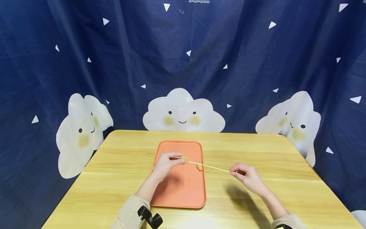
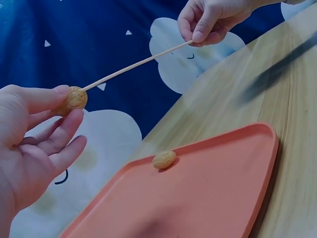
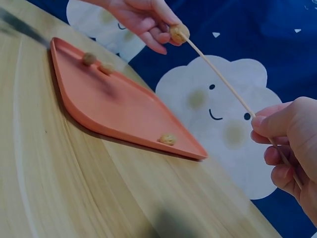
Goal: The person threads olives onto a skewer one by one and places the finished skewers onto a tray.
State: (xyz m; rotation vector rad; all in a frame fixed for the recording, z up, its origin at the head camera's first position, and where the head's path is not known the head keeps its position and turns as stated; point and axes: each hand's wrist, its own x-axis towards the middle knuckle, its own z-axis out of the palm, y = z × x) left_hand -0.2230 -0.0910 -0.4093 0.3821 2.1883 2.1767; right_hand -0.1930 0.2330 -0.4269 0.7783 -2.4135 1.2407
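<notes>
Over the orange tray, my left hand pinches a golden-brown food ball between thumb and fingers. My right hand holds a thin wooden skewer by its other end, with the shaft running back under the curled fingers in the right wrist view. The skewer's far tip meets the ball; how deep it goes in is hidden. Another brown ball lies by the tray's right rim. Two more, one ball and its neighbour ball, sit along the opposite side.
The tray lies on a light wooden table, left of its middle. A dark blue curtain with white clouds and triangles hangs behind and at both sides. A black wrist camera is strapped over the left sleeve.
</notes>
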